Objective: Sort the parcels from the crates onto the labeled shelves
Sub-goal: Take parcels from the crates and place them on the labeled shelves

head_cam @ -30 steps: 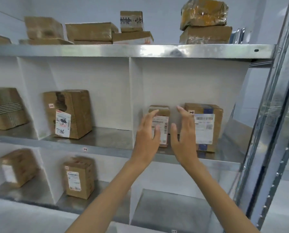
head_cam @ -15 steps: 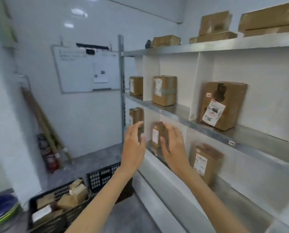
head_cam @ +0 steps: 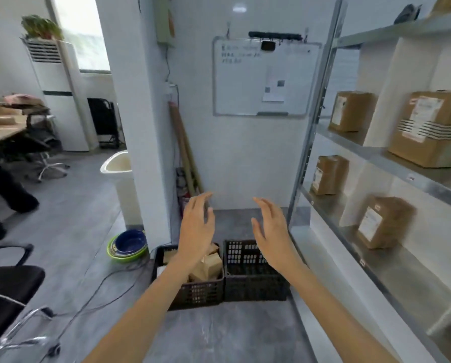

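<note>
Two black plastic crates stand side by side on the grey floor by the wall. The left crate [head_cam: 200, 293] holds several brown cardboard parcels [head_cam: 208, 267]; the right crate [head_cam: 253, 284] looks dark inside, with its contents hidden. My left hand [head_cam: 196, 229] and my right hand [head_cam: 271, 233] are raised in the air above the crates, palms facing each other, fingers relaxed, holding nothing. The metal shelving [head_cam: 376, 150] runs along the right, with brown labelled parcels [head_cam: 428, 127] standing in its compartments.
A whiteboard [head_cam: 263, 77] hangs on the wall behind the crates. Stacked bowls [head_cam: 128, 244] and cables lie on the floor to the left. Long poles [head_cam: 186, 153] lean in the corner. Black office chairs [head_cam: 7, 286] and a desk stand at the left.
My view has swung left from the shelf compartments to the crates on the floor. Both hands left the parcel on the shelf and stay raised and empty.
</note>
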